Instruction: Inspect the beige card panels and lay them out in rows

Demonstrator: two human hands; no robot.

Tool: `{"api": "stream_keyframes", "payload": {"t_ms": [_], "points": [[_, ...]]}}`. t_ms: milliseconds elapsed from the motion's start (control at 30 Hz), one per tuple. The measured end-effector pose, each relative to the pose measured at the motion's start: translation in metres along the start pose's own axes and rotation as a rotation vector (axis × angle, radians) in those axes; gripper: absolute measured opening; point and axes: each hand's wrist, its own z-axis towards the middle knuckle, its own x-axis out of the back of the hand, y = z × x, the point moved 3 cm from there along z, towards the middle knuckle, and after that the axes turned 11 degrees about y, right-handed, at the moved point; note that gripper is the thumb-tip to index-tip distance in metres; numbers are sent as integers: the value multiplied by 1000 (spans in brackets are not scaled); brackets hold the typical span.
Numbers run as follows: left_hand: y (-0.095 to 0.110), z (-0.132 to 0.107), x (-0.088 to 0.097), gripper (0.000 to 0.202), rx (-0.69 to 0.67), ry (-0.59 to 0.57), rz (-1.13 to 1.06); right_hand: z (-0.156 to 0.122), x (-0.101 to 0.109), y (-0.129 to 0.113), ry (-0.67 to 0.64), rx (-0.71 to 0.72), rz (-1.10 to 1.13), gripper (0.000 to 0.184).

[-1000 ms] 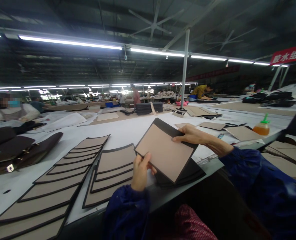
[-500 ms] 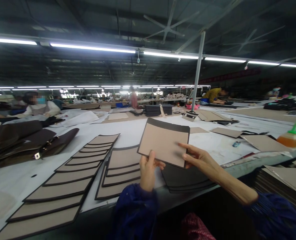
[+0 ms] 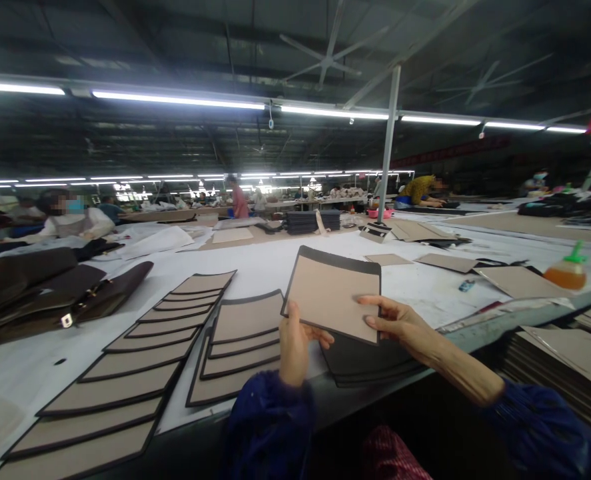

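Note:
I hold a tan panel with a dark border [image 3: 332, 290] up above the table's near edge. My left hand [image 3: 295, 343] pinches its lower left corner, thumb on the front face. My right hand [image 3: 398, 323] grips its lower right edge with fingers curled against it. Directly beneath lies a small stack of dark panels [image 3: 370, 360]. To the left, two fanned rows of the same tan panels lie overlapped on the white table [image 3: 275, 263]: a long row [image 3: 125, 367] and a shorter row [image 3: 240, 340].
Brown bags [image 3: 50, 290] lie at the far left. An orange bottle with a green cap [image 3: 568, 270] stands at the right, with loose tan sheets [image 3: 512, 280] near it. A metal pole [image 3: 388, 147] rises from the table. Other people work at distant tables.
The panel has turned from tilted flat to nearly upright facing me. My right hand moved from its top right edge to its lower right edge. My view shifted slightly.

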Motion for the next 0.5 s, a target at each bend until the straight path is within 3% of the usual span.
{"api": "stream_keyframes", "payload": {"t_ms": [233, 500], "points": [[-3, 3, 6, 68, 16, 129, 21, -8, -13, -9, 30, 156, -80, 43], [6, 0, 1, 82, 68, 20, -48, -4, -9, -8, 21, 99, -44, 48]]}}
